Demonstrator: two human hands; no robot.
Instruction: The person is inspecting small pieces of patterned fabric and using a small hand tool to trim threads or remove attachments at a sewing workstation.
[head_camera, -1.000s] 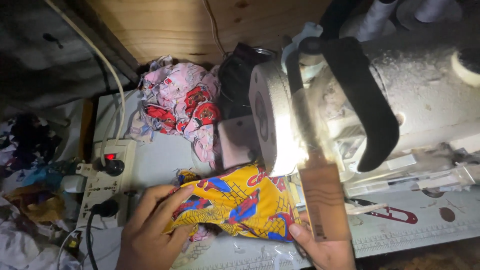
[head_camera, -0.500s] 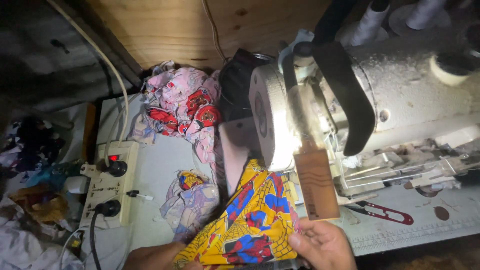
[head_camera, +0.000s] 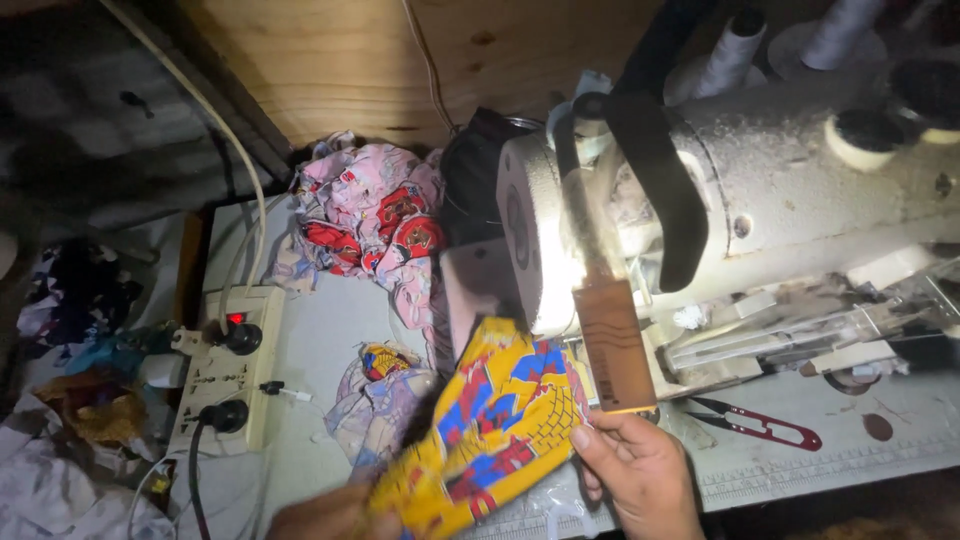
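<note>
Now both hands gripping yellow printed cloth (head_camera: 490, 430): right hand (head_camera: 640, 470) pinching upper edge, left hand (head_camera: 325, 515) clutching lower end, beside sewing machine (head_camera: 720, 210); cloth being positioned.

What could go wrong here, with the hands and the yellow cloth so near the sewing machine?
1. The yellow cloth hangs close to the machine's handwheel and belt; it might get caught if they turn.
2. The right hand is just below that wheel and may be struck.
3. Fabric scraps lie near the power strip, a possible fire hazard.
</note>
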